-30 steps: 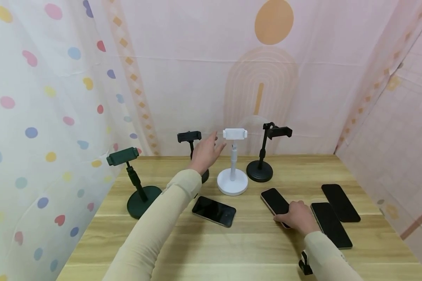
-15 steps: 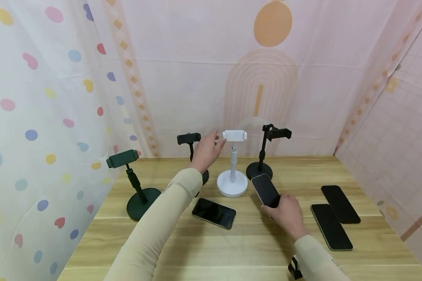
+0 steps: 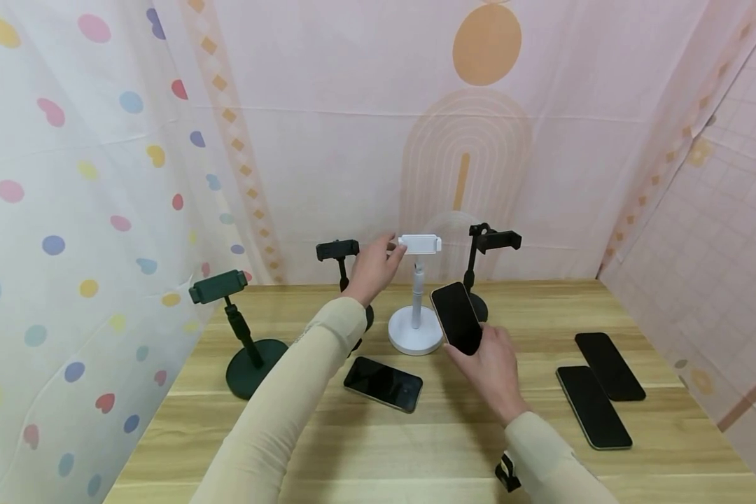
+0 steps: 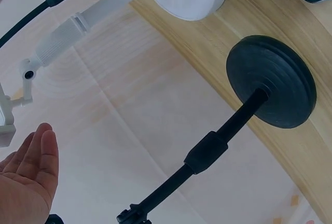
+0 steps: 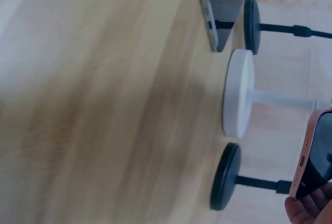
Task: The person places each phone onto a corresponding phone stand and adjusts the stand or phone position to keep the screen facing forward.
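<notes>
My right hand (image 3: 491,367) grips a smartphone (image 3: 456,318) by its lower end, raised above the table, its dark screen facing me. In the right wrist view that phone (image 5: 316,151) shows a pinkish-gold edge with a charging port. Just left of the phone stands a white phone stand (image 3: 418,297) with a small clamp (image 3: 419,244) on top. My left hand (image 3: 373,269) reaches up at the clamp's left end. The left wrist view shows the left hand's fingers (image 4: 39,156) extended together close below the white clamp, with nothing held.
A black phone stand (image 3: 338,250) is partly hidden behind my left hand; another black stand (image 3: 500,240) is at right. A green stand (image 3: 247,332) leans at far left. One phone (image 3: 383,383) lies in front; two more phones (image 3: 594,407) lie at right on the wooden table (image 3: 403,455).
My right hand has lifted the phone off the table and carried it left and up toward the white stand. My left hand has shifted slightly right, closer to the white clamp.
</notes>
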Demonstrator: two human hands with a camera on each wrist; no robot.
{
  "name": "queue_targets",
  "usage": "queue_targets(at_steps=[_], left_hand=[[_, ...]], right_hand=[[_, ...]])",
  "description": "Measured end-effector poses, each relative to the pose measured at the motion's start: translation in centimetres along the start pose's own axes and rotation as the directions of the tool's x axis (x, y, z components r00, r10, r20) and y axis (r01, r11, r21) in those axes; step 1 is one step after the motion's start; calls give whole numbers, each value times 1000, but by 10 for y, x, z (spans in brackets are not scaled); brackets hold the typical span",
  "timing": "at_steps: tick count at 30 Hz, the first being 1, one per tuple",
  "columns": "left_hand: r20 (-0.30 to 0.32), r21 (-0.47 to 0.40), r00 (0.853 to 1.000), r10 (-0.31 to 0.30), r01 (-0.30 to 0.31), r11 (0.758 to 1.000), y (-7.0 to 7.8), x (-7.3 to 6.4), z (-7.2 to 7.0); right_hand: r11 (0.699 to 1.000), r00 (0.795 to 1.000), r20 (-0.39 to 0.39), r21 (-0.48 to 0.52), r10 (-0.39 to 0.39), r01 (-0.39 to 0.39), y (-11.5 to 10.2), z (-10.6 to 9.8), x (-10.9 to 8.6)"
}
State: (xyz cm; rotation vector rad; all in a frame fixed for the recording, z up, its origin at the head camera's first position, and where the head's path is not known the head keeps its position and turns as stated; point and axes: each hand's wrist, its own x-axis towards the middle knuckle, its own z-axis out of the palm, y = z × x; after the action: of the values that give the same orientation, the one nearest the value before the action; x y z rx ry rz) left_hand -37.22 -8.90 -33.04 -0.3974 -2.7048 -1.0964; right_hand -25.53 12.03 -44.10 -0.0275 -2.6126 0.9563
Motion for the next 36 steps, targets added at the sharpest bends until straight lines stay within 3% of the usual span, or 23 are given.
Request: queue_targets(at_steps=[14, 23, 30, 36], left_hand=[[-3, -128, 1000, 8, -9, 992, 1, 6, 1], [6, -195, 1000, -10, 11, 981, 3, 3, 0], [2, -203, 1000, -7, 7, 979, 1, 1, -1], [-9, -113, 999, 50, -51, 992, -2, -1, 1]], right_hand=[[997, 998, -46, 70, -37, 41, -38, -2, 26], [995, 999, -29, 94, -26, 29, -57, -4, 44], [993, 999, -35, 108, -34, 37, -73, -3, 59], [987, 999, -49, 160, -13, 21, -81, -1, 69]])
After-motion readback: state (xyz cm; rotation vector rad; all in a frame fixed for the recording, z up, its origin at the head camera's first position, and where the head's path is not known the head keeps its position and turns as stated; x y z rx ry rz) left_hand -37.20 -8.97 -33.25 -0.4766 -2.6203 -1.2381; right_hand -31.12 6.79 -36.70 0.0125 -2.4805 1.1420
